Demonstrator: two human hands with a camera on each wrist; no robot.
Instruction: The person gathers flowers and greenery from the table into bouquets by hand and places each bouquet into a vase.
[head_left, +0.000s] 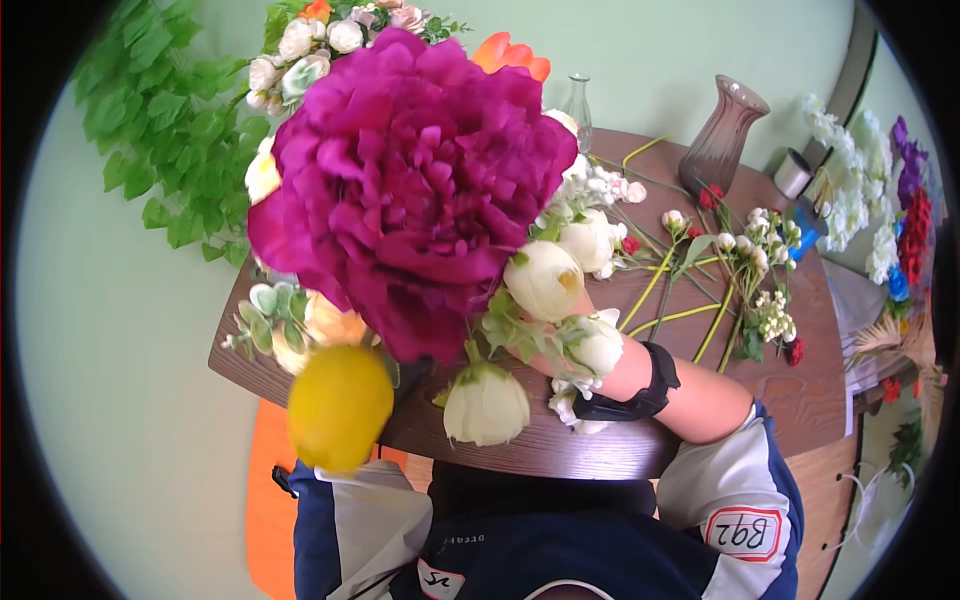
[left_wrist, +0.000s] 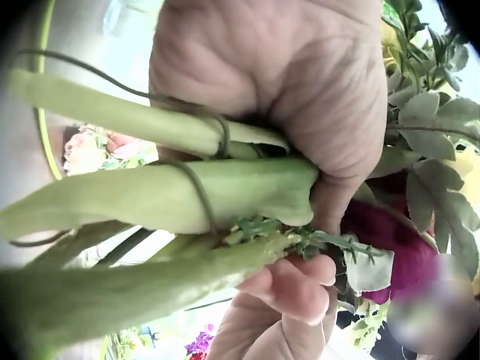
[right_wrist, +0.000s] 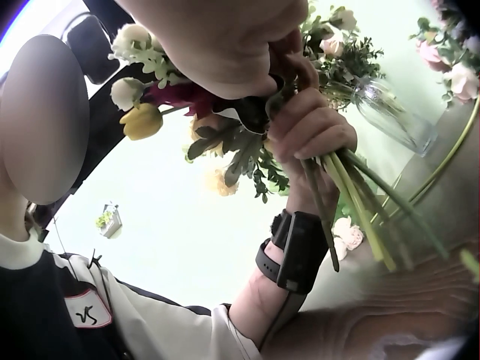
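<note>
Stems (right_wrist: 341, 202) of a mixed bunch pass through the left hand (right_wrist: 315, 127), whose fingers curl round them below the blooms. Reason, as judged: a grip there gathers the stalks at one point while the heads remain free to spread. Loose ends project beneath the fist, uncrushed.

Right hand (right_wrist: 217, 45) meets the left at the bunch's neck; thumb and fingers appear to pinch a dark stem (right_wrist: 279, 99), though the hands overlap and partly hide it. Such placement would steady that stem against the others.

Large magenta bloom (head_left: 420, 190) faces upward, white blooms (head_left: 487, 405) and a yellow tulip (head_left: 340, 410) around its edge. The bunch is held raised over the brown table (head_left: 580, 460). Cut flowers (head_left: 655, 285) lie on the tabletop near a ribbed vase (head_left: 722, 135), within reach.
</note>
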